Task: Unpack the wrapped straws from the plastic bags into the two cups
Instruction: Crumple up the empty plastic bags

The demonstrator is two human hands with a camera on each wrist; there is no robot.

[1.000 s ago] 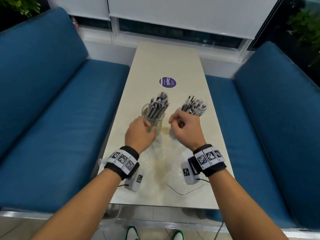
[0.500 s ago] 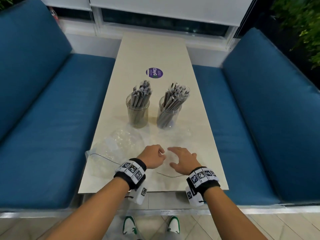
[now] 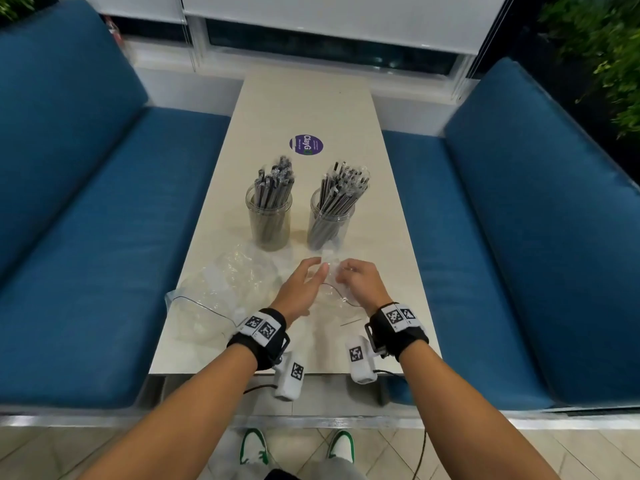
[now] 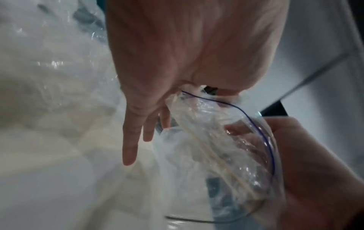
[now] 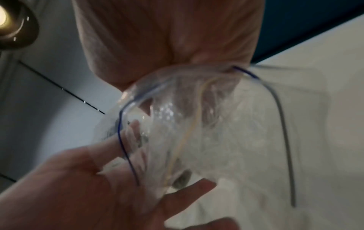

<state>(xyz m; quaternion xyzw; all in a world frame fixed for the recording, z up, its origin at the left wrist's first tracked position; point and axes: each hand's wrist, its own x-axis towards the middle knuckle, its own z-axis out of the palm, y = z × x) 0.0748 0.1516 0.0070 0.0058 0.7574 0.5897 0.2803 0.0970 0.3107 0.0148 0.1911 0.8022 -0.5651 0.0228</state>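
Two clear cups stand mid-table, the left cup (image 3: 268, 223) and the right cup (image 3: 330, 226), each packed with dark wrapped straws (image 3: 275, 183). In front of them my right hand (image 3: 355, 277) curls its fingers round the blue zip edge of a clear plastic bag (image 3: 330, 289), holding it just above the table. This same bag (image 5: 206, 124) shows no dark straws inside. My left hand (image 3: 306, 278) is beside it with fingers (image 4: 129, 152) straight and spread, touching the bag's (image 4: 216, 140) mouth. A second crumpled bag (image 3: 214, 289) lies flat at the left.
The long beige table (image 3: 304, 105) carries a purple round sticker (image 3: 306, 144) beyond the cups. Blue benches flank it, one on the left (image 3: 86, 237) and one on the right (image 3: 519, 254). The table's near edge lies just under my wrists.
Both hands moved forward from the near edge. My right hand went from flat to curled round the bag's edge and lifted it. My left hand uncurled from a fist.
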